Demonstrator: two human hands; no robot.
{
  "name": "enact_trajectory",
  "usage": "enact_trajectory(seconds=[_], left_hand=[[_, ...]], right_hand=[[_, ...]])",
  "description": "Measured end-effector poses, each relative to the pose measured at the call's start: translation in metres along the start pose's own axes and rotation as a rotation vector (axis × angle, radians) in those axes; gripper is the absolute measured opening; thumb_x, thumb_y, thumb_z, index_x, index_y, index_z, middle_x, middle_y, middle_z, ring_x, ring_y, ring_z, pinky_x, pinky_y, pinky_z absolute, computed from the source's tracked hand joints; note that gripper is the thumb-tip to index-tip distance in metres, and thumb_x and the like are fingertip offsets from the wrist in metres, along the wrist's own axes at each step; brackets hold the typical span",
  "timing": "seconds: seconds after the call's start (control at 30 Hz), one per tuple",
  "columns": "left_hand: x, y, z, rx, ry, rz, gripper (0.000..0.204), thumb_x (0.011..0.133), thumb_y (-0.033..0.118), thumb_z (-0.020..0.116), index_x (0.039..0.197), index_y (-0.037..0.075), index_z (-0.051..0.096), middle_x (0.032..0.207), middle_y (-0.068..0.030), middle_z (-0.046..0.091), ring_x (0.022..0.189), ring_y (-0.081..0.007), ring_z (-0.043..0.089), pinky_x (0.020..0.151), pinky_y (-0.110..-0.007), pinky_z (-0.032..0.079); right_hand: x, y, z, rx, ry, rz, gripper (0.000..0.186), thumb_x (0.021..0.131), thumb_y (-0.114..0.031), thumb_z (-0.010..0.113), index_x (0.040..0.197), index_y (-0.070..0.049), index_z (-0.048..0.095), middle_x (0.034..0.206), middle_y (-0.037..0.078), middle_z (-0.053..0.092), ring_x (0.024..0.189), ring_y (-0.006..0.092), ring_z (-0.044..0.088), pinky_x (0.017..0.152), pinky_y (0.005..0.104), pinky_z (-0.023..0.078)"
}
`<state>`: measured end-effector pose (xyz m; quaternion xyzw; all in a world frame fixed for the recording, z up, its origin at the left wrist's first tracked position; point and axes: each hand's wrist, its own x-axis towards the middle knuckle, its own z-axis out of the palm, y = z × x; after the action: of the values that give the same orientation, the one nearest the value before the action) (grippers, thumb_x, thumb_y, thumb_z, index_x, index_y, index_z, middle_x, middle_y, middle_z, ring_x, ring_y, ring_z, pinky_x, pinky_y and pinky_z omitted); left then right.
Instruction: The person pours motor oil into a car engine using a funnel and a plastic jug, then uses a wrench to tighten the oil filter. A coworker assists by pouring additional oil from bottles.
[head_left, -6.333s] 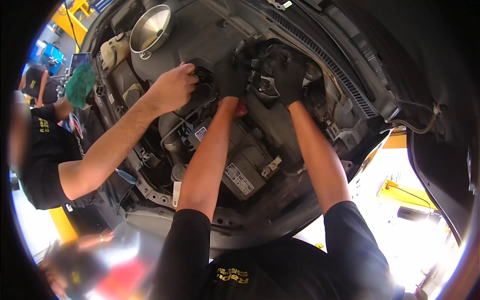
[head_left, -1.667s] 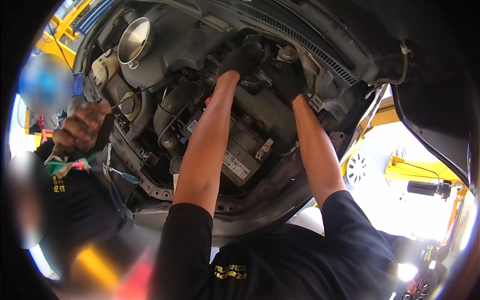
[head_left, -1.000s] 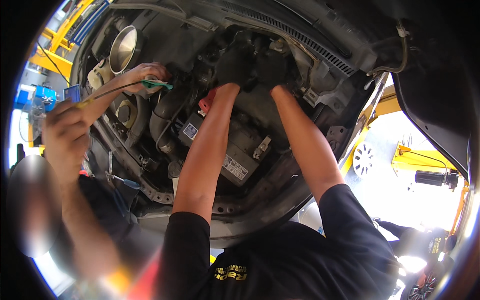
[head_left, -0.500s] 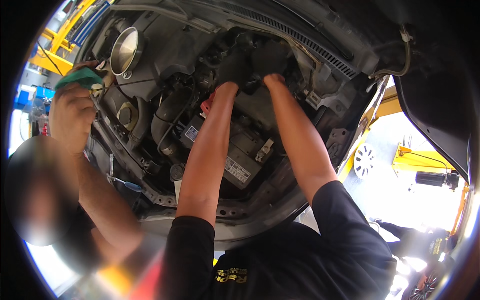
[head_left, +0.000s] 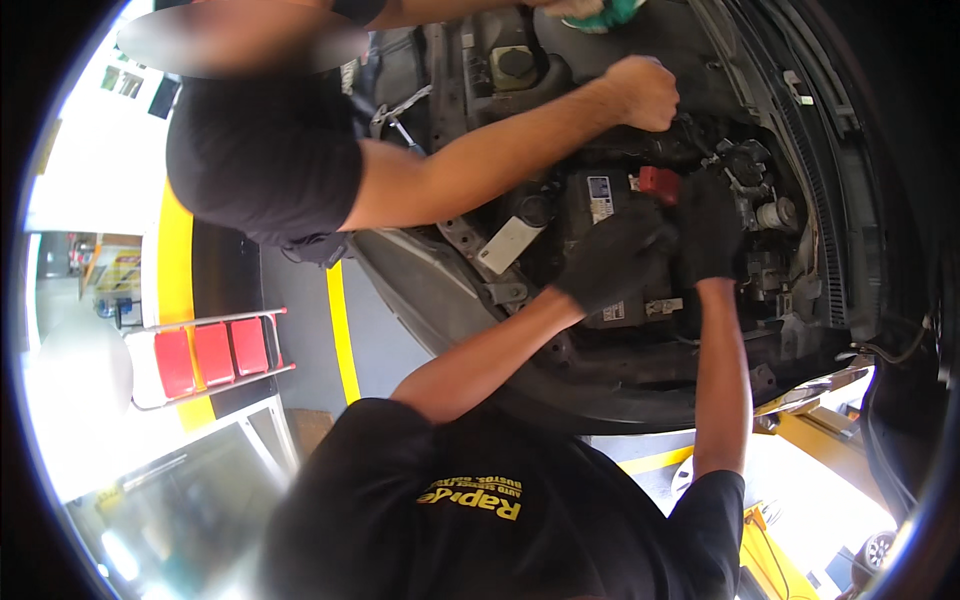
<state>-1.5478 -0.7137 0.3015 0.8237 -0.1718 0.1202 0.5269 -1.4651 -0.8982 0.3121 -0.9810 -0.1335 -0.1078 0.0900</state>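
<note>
Both my hands wear black gloves and are close together over the car battery [head_left: 583, 205] in the engine bay. My left hand [head_left: 618, 252] lies across the top of the battery, its fingertips toward the right hand. Just beyond the battery's right side is my right hand [head_left: 712, 232], pointing away from me, near the red terminal cover [head_left: 660, 185]. The dark gloves blend into the shadow, so their fingers and anything in them cannot be made out. Metal engine parts [head_left: 745, 165] show just past the right hand.
A co-worker's closed hand [head_left: 645, 93] reaches in from the left above the engine. Another bare hand holds a green cloth [head_left: 605, 14] at the top edge. A flat white rectangular object [head_left: 509, 245] rests at the front frame. A red-stepped ladder [head_left: 212, 355] stands left.
My view has swung round. My hands have drawn back from deep in the bay to the battery. A co-worker's arm now stretches across the front of the engine.
</note>
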Motion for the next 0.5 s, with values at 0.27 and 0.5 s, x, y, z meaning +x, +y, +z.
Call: enact_trajectory(seconds=[0.27, 0.5], left_hand=[[-0.225, 0.0, -0.161, -0.056, -0.011, -0.465, 0.019, 0.083, -0.001, 0.063, 0.095, 0.006, 0.077, 0.098, -0.0117, 0.075, 0.089, -0.0291, 0.074, 0.08, -0.039, 0.058], [-0.246, -0.068, -0.201, -0.154, 0.827, -0.534, 0.02, 0.096, 0.004, 0.055, 0.097, -0.004, 0.074, 0.085, -0.0058, 0.072, 0.077, -0.0142, 0.066, 0.071, -0.029, 0.052]], right_hand=[[-0.077, -0.203, 0.024, 0.063, -0.336, -0.702, 0.027, 0.088, -0.025, 0.065, 0.106, -0.006, 0.067, 0.089, 0.017, 0.069, 0.076, 0.0331, 0.071, 0.062, 0.0474, 0.055], [-0.018, -0.367, 0.11, 0.726, -0.002, -0.561, 0.05, 0.096, -0.03, 0.06, 0.139, -0.006, 0.056, 0.127, 0.025, 0.063, 0.115, 0.0417, 0.062, 0.093, 0.0536, 0.051]])
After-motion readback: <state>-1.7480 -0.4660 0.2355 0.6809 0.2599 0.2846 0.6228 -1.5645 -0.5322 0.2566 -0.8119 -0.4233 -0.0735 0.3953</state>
